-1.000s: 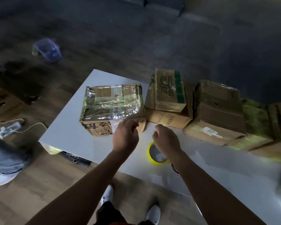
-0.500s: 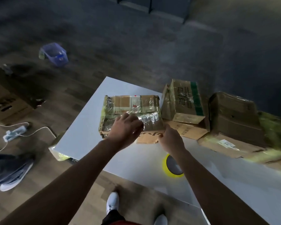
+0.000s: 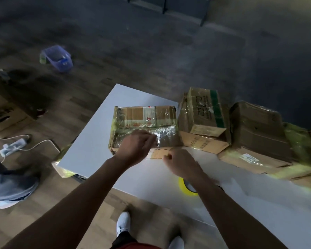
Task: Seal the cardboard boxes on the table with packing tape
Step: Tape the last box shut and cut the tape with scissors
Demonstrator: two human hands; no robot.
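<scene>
**Hands up on the wrapped box; roll left lying**

The box [image 3: 145, 121] sits on the far left part of the table [image 3: 90, 146], close against the other boxes [image 3: 203, 114] to its right. Its top face is already glossy with tape.

Change over the last second: my left hand [image 3: 135, 147] has come up from the front of the box onto its near top edge. The fingers curl down onto the shiny strip there. I cannot tell whether they are pressing it flat or pinching a loose end.

My right hand [image 3: 180, 164] was at the near right corner half a second ago. Now it is low, just off the front face, with thumb and forefinger tips drawn close. I cannot tell if a tape end lies between them; nothing shows.

The tape roll [image 3: 186, 188] has not moved. It lies flat on the table near the front edge, now half hidden under my right forearm, and neither hand holds it.

Reading: this looks like finishing work on this one box, smoothing the last strip over the front edge rather than starting a new one. If so, I pick up the roll next and move to another box. The light is poor, so I can't vouch for the seams on the others.
</scene>
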